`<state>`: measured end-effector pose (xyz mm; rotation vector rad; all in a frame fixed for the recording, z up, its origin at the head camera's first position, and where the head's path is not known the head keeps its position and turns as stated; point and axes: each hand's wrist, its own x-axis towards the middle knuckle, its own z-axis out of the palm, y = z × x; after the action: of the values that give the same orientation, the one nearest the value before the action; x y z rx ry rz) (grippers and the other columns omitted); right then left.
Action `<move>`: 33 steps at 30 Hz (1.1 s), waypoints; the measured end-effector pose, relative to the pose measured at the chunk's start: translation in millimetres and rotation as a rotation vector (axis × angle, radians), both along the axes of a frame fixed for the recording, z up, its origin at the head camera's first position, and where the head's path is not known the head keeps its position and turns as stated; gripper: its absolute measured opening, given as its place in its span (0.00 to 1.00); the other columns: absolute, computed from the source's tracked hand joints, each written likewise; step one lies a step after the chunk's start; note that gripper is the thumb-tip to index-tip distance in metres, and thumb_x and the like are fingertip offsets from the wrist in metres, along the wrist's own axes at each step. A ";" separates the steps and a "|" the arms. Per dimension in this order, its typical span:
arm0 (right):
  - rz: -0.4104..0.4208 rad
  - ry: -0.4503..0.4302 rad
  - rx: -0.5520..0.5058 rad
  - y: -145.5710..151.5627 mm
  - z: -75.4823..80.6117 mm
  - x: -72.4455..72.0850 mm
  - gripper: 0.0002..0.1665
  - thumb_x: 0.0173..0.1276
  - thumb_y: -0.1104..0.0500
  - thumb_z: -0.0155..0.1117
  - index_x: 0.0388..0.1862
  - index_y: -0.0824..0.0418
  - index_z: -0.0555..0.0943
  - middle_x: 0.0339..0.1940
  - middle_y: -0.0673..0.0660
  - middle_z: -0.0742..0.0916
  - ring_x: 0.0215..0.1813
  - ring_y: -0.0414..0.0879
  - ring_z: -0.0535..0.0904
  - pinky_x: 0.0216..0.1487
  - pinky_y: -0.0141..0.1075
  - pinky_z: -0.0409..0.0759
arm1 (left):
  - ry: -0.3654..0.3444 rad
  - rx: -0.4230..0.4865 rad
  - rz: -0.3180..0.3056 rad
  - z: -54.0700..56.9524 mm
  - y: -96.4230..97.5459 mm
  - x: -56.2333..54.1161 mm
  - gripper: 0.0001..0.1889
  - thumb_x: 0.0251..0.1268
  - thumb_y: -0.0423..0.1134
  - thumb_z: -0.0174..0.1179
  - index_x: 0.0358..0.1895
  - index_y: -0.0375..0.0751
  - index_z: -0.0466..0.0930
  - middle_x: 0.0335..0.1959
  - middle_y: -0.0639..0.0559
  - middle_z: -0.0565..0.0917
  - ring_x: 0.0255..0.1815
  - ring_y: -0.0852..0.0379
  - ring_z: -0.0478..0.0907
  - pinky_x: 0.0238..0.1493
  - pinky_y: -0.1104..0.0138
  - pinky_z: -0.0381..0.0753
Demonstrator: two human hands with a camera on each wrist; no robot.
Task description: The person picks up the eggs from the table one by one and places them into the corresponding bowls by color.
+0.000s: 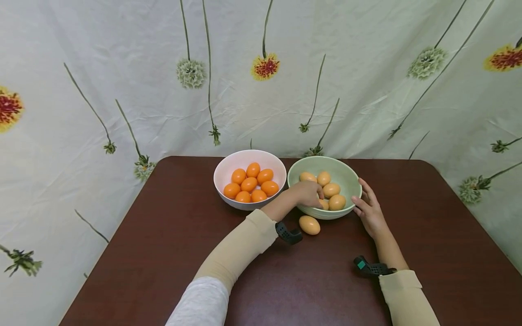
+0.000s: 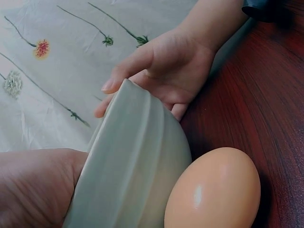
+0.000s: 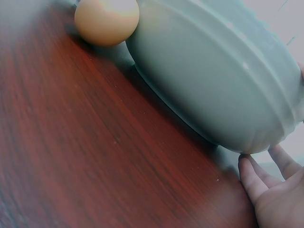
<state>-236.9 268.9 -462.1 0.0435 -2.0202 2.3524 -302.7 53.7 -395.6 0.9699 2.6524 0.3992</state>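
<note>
Inside the light green bowl [image 1: 348, 179], my left hand [image 1: 306, 193] reaches over the near left rim, its fingers curled down on a light brown egg [image 1: 324, 205] at the near side. Several more brown eggs [image 1: 332, 189] lie around it. My right hand [image 1: 372, 213] holds the bowl from the right, thumb at the rim and fingers along the outer wall. One brown egg [image 1: 310, 225] lies on the table just in front of the bowl, large in the left wrist view. The left fingertips are hidden behind the bowl wall there.
A pale pink bowl [image 1: 219, 174] with several orange eggs [image 1: 248, 184] stands close to the left of the green bowl. Both are near the back edge of the dark brown table [image 1: 163, 244]. Behind hangs a white flowered cloth [image 1: 155, 81].
</note>
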 end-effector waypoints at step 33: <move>0.002 0.007 -0.008 -0.8 0.0 0.3 0.38 0.75 0.61 0.52 0.80 0.47 0.51 0.73 0.61 0.56 0.66 0.49 0.62 0.51 0.27 0.74 | 0.163 0.735 -0.136 -25.0 -47.7 42.2 0.10 0.67 0.36 0.61 0.47 0.35 0.84 0.43 0.51 0.85 0.44 0.60 0.80 0.51 0.70 0.77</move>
<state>-236.5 268.1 -462.1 0.0531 -2.0089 2.3574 -260.4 6.0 -420.6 1.4165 2.5756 1.3716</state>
